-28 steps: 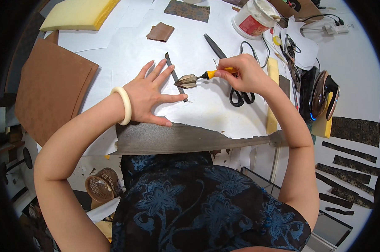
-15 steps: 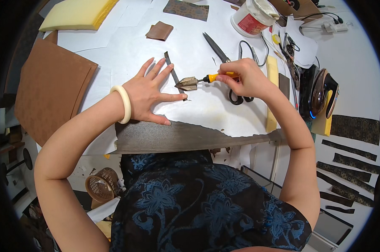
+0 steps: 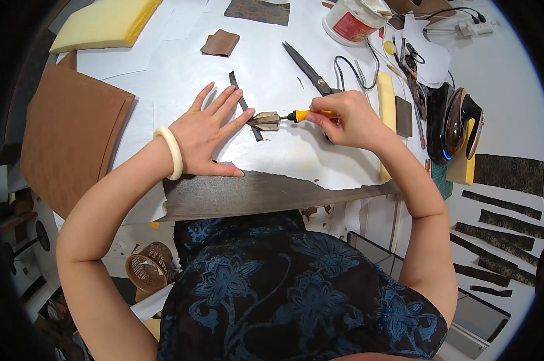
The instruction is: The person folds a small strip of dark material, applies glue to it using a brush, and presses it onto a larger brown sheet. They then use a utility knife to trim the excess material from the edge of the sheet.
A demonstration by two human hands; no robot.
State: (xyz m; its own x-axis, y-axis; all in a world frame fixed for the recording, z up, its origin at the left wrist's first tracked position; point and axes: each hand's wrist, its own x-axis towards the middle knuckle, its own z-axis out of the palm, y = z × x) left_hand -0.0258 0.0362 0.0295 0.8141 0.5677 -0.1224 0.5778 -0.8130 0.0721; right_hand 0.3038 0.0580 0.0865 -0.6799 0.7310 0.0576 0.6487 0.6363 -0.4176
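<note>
The right hand (image 3: 352, 118) pinches a yellow-handled, metal-headed tool (image 3: 292, 116); the left hand (image 3: 203, 138), fingers splayed, touches a narrow dark strip (image 3: 244, 104)

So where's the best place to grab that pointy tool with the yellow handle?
I'd take the tool by its yellow handle, coming from the right. The handle sticks out that way, while the pointed metal head faces the left hand. That's where the right hand holds it.
</note>
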